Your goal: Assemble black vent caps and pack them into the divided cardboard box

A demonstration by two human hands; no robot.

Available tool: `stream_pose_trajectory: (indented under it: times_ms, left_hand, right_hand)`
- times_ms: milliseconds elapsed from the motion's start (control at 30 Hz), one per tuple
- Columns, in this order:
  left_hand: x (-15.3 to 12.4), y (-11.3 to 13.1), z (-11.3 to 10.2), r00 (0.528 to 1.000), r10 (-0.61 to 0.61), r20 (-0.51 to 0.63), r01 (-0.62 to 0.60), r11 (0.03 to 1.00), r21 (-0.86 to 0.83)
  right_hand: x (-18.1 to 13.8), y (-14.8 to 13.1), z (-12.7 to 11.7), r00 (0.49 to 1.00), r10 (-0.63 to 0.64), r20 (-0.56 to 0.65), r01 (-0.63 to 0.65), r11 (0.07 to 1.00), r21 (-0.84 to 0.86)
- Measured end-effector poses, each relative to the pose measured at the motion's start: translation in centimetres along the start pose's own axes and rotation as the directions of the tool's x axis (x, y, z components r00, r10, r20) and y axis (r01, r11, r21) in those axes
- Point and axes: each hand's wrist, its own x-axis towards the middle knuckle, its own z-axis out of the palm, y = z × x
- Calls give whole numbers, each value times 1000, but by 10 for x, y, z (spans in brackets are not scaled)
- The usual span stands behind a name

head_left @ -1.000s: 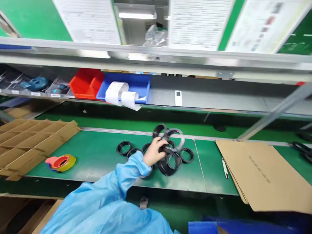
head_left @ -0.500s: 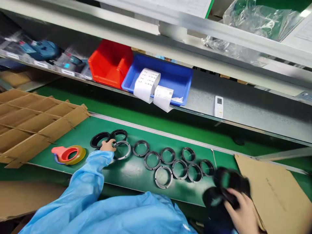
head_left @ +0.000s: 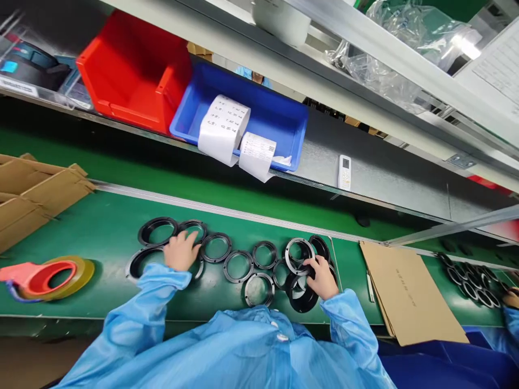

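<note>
Green bench is lined with round black rings. Further rings have been lowered onto the row's right end, clenched in the right hand; the left hand lies open on a ring.

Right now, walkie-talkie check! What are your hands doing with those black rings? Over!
Left hand resting on the black rings. Right hand on a stacked pile of rings. Red tape dispenser off to the left, not touching them.

The right hand has moved back from over the cardboard sheet and now grips black rings low over the bench, at the right end of the ring row, no longer held up blurred.
</note>
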Motion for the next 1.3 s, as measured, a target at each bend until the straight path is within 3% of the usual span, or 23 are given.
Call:
stream_pose_trajectory:
  times_ms: [67, 133, 233, 333, 400, 500, 600, 700, 867, 967, 1067, 1300]
  left_hand:
    - [-3, 44, 13, 983, 181, 31, -179, 982, -67]
    - [-14, 85, 36, 937, 341, 82, -330, 936, -120]
    - [-33, 120, 77, 876, 464, 133, -449, 885, -126]
    - [-38, 120, 105, 857, 505, 103, -497, 863, -88]
    - [-36, 111, 110, 841, 532, 100, -525, 846, -91]
    - [-36, 101, 100, 799, 576, 174, -563, 818, -119]
    - [-39, 105, 86, 772, 579, 263, -557, 815, -158]
    - [-42, 115, 80, 781, 547, 301, -502, 837, -219]
    - [-60, 125, 83, 852, 483, 201, -428, 865, -262]
    - [-77, 125, 87, 914, 398, 84, -364, 892, -267]
    - [-97, 118, 87, 951, 306, -31, -302, 911, -282]
    - [-155, 67, 83, 976, 83, -202, -154, 917, -369]
  right_hand:
    - [-5, 6, 4, 999, 53, 6, -53, 999, 6]
    - [-13, 19, 3, 991, 135, -5, -135, 991, 0]
    - [-31, 56, -5, 960, 275, -47, -276, 961, -26]
    - [-57, 100, -18, 911, 401, -99, -407, 912, -52]
    - [-74, 127, -25, 879, 460, -123, -469, 881, -59]
    - [-86, 157, -27, 863, 489, -128, -498, 866, -42]
    - [-67, 166, -21, 895, 435, -104, -437, 900, 5]
    - [-23, 141, -16, 958, 274, -84, -272, 962, 38]
    - [64, 44, -14, 997, -31, 71, 33, 999, -27]
    - [110, -17, -5, 946, -185, 267, 222, 968, -117]
    - [150, -65, 13, 880, -298, 370, 370, 918, -140]
    - [202, -127, 49, 728, -416, 545, 564, 816, -129]
